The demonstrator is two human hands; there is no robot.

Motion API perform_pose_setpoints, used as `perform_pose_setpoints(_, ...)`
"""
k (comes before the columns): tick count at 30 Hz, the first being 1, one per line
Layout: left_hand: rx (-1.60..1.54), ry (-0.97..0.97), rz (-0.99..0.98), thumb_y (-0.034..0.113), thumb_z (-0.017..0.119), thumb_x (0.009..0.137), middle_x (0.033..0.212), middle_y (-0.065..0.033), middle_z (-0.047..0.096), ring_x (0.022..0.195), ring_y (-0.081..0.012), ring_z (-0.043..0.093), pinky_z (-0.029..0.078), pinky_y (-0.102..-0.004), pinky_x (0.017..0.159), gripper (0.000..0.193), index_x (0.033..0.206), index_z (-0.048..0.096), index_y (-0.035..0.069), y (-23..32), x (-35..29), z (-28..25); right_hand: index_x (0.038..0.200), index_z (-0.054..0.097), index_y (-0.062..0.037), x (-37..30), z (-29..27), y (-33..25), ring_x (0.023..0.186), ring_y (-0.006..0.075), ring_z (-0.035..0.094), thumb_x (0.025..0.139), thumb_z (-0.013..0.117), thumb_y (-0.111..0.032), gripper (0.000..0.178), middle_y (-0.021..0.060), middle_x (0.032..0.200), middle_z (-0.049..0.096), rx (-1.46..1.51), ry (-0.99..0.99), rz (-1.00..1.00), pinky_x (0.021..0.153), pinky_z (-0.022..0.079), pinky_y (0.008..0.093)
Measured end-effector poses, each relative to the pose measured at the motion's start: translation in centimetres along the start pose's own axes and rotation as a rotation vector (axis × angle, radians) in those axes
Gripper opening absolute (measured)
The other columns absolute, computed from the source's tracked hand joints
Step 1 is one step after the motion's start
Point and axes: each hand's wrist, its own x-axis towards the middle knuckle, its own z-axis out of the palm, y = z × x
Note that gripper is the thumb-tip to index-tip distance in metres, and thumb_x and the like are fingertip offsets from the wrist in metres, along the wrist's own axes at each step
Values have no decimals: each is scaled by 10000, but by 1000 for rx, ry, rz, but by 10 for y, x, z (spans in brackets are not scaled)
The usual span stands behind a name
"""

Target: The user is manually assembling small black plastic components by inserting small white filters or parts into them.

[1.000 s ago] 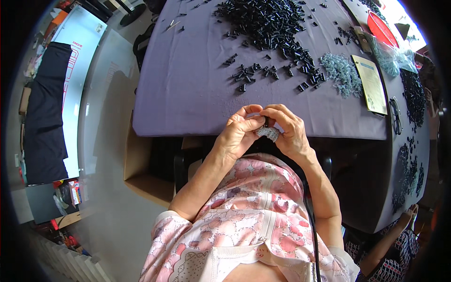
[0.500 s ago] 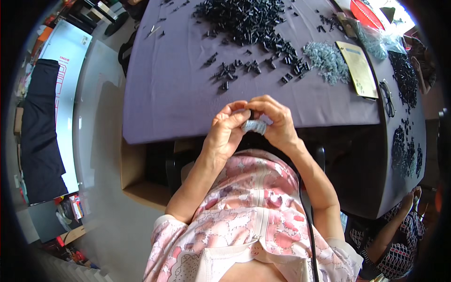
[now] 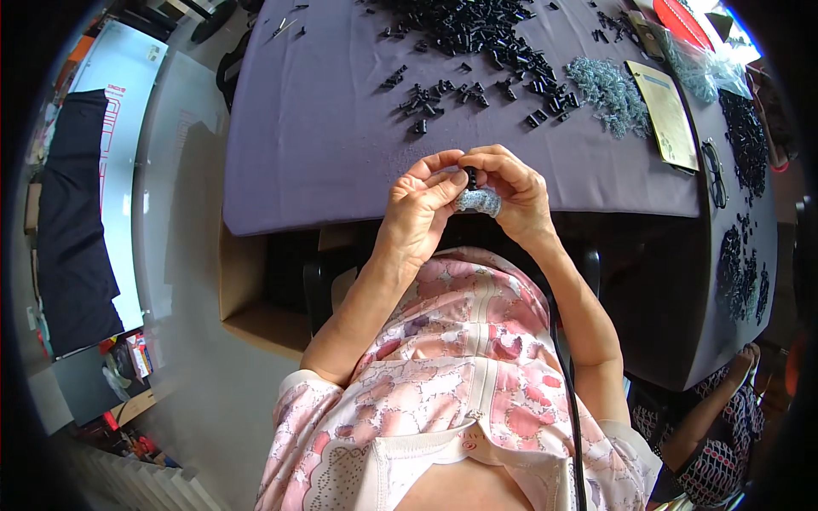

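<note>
My left hand (image 3: 419, 204) and my right hand (image 3: 516, 189) meet just over the table's front edge, fingertips almost together. Pinched between them is a small black plastic piece (image 3: 471, 177). Both hands are closed on it, though the fingers cover part of its shape. Right below it, a clump of small clear grey-blue pieces (image 3: 479, 202) sits against the curled fingers of my right hand; its single parts are too small to make out. Across the table lies a large heap of similar black pieces (image 3: 477, 38), with several strays nearer me.
A pile of clear grey pieces (image 3: 607, 95) lies beside a yellowish envelope (image 3: 665, 115) on the purple-grey tablecloth (image 3: 315, 128). Eyeglasses (image 3: 714, 175) rest at the right. More black pieces (image 3: 741, 140) cover a side table, where another person's arm (image 3: 711, 409) shows. An open carton (image 3: 256, 298) stands below.
Both hands have moved slightly up and right in the picture, still together. The black piece now shows more between the fingertips. The view has shifted a little, too.
</note>
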Motion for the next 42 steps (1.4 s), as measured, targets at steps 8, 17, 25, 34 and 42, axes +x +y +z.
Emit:
perform_pose_setpoints(8, 82, -33, 95, -38, 576, 828, 933, -84, 641, 842, -139, 623, 501, -268, 761, 269, 1087, 530, 17, -6, 6, -4, 1111, 596, -46, -2, -1, -3, 804, 113, 544, 667, 650, 134, 483, 24, 906, 566, 44, 42, 31, 715, 451, 223)
perform_pose_setpoints(17, 693, 159, 317, 24, 633, 825, 813, -23, 618, 676, -63, 550, 433, -182, 559, 133, 957, 620, 18, 21, 13, -21, 891, 646, -16, 0, -125, -24, 760, 213, 645, 720, 574, 85, 211, 119, 824, 657, -831, 287, 168, 687, 490, 291)
perform_pose_setpoints(25, 1677, 290, 810, 31, 645, 757, 797, -57, 610, 750, -211, 545, 452, -317, 672, 129, 884, 649, 54, 47, 28, -38, 902, 662, -97, 11, -176, 8, 804, 291, 592, 742, 579, 12, 210, 113, 864, 581, -1115, 415, 188, 699, 476, 356)
perform_pose_setpoints(34, 1826, 345, 886, 28, 628, 742, 837, -65, 566, 804, -263, 524, 444, -361, 736, 147, 878, 662, 72, 54, 38, -59, 884, 593, -73, 25, -188, 20, 885, 330, 539, 765, 540, -29, 138, 136, 873, 536, -1335, 247, 116, 747, 440, 413)
perform_pose_setpoints(42, 1825, 401, 905, 35, 668, 705, 885, -65, 562, 848, -267, 511, 422, -377, 782, 231, 930, 643, 83, 55, 41, -61, 936, 495, -25, 21, -182, 15, 871, 336, 492, 788, 477, 13, 154, 161, 916, 487, -1400, 140, 65, 764, 403, 415)
